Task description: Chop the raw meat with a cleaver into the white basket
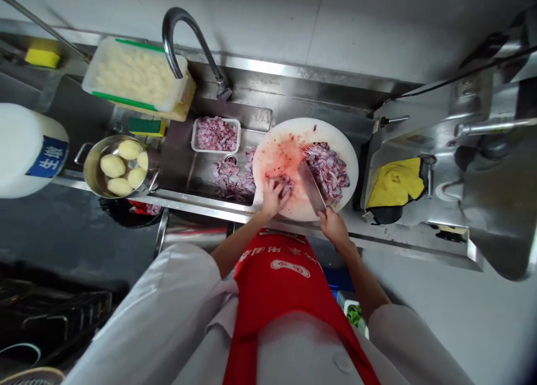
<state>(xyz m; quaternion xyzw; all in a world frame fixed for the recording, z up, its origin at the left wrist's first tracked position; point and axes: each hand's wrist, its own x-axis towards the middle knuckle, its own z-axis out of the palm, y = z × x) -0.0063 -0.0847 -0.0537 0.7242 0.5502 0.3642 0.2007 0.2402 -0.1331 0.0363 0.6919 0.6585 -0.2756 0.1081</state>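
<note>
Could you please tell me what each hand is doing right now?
Left hand: curled over pinkish meat pieces on the round white board; grip unclear.
Right hand: closed, holding the rectangular metal cleaver.

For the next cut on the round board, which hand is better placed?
Probably the right hand: it grips the cleaver beside the larger pile, while the left hand touches small pieces on the board.

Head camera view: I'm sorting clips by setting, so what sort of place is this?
Probably a commercial kitchen. The person's right hand holds a cleaver over a round cutting board bearing cut, raw-looking meat, and a curved faucet stands behind the steel counter sink.
</note>
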